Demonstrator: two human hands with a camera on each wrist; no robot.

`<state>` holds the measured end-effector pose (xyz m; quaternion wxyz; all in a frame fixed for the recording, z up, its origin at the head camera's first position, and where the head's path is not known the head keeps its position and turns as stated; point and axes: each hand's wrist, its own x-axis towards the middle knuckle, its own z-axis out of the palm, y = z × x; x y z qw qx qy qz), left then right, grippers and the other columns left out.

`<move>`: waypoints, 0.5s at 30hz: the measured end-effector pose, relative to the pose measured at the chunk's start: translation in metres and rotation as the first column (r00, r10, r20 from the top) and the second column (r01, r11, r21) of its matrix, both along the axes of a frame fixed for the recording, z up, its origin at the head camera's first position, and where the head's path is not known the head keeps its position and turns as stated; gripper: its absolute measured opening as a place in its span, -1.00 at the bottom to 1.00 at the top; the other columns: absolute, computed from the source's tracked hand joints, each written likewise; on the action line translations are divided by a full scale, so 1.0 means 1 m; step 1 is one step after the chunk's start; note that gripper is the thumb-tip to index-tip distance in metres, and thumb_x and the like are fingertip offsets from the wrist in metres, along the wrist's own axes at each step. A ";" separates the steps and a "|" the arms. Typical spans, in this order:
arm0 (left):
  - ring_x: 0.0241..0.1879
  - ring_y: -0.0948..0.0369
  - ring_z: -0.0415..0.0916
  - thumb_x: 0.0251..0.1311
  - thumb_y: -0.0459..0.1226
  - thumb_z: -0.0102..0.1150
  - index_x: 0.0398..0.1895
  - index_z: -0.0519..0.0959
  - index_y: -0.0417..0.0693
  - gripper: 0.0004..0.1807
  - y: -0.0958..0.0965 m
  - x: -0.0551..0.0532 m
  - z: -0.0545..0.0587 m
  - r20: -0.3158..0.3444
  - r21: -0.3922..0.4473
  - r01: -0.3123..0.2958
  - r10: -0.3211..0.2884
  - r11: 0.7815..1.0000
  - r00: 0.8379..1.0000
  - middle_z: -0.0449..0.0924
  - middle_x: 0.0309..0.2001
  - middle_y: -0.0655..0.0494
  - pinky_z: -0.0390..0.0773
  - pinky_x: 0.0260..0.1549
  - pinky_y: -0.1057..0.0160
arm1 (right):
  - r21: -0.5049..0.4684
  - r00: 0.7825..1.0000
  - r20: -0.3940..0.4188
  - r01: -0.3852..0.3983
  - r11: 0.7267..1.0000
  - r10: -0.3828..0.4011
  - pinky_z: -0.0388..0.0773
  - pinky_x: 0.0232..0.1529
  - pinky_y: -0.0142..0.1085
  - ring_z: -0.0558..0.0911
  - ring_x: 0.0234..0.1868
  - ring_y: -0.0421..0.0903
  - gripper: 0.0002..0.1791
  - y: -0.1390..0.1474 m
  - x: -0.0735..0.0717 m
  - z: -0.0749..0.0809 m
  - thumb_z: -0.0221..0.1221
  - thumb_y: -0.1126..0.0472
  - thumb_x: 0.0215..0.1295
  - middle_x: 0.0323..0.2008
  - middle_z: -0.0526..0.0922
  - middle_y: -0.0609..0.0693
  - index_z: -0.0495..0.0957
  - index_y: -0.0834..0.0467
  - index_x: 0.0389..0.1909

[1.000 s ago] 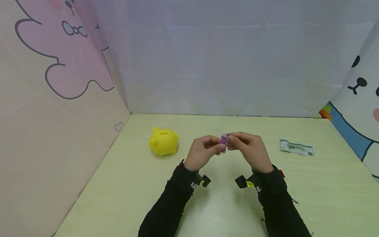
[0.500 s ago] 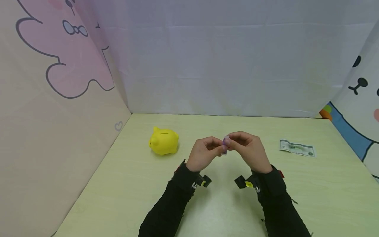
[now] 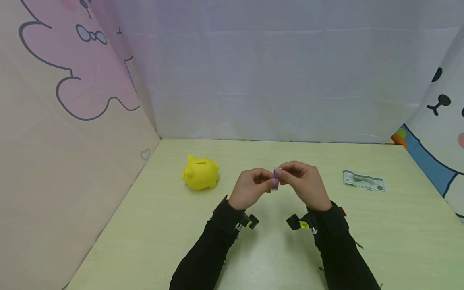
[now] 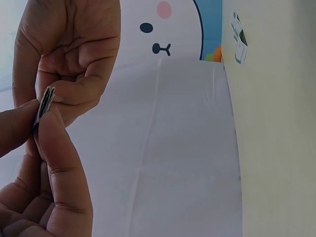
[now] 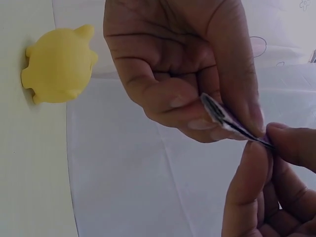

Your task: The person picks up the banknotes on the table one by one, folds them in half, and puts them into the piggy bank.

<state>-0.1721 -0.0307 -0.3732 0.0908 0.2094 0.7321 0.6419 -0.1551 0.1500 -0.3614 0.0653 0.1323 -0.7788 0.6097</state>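
Note:
A small purple folded banknote [image 3: 276, 186] is held above the table between both hands. My left hand [image 3: 250, 187] pinches its lower end between thumb and fingers. My right hand [image 3: 303, 182] pinches the upper part from the other side. In the left wrist view the banknote [image 4: 45, 102] shows its stacked paper layers edge-on. From the right wrist, the banknote [image 5: 222, 118] looks thin and tightly folded, its layers slightly parted at one end. Fingers cover much of it in the head view.
A yellow piggy bank [image 3: 200, 173] with a slot on top stands to the left. A green banknote [image 3: 364, 181], slightly creased, lies flat at the right. Pale cloth [image 3: 268, 80] hangs behind the light wooden table [image 3: 145, 237], with printed cloth on both sides.
Over the last second the right thumb has come across onto the purple banknote, covering more of it. Both hands have shifted only slightly. The piggy bank and green banknote stay put.

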 end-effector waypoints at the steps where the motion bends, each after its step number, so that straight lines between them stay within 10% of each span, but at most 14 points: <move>1: -0.41 0.34 0.58 0.28 -0.29 0.24 -0.17 0.64 -0.27 -0.81 0.000 0.000 0.000 -0.001 -0.004 0.000 0.000 1.000 1.000 0.68 -0.22 -0.25 0.69 -0.22 0.16 | 0.001 1.000 -0.003 0.000 1.000 0.000 0.64 -0.22 -0.39 0.63 -0.32 -0.19 -0.76 0.000 0.000 0.000 0.22 0.17 0.36 -0.38 0.67 -0.26 0.64 0.31 -0.17; 15: -0.36 0.11 0.63 0.30 -0.31 0.22 -0.16 0.63 -0.29 -0.82 0.002 -0.001 -0.002 -0.004 0.001 0.001 -0.001 1.000 1.000 0.67 -0.22 -0.25 0.69 -0.21 0.18 | 0.017 0.999 -0.027 0.029 0.999 -0.029 0.65 -0.26 -0.40 0.63 -0.37 -0.21 -0.77 0.000 -0.002 -0.002 0.22 0.19 0.36 -0.41 0.67 -0.24 0.65 0.31 -0.20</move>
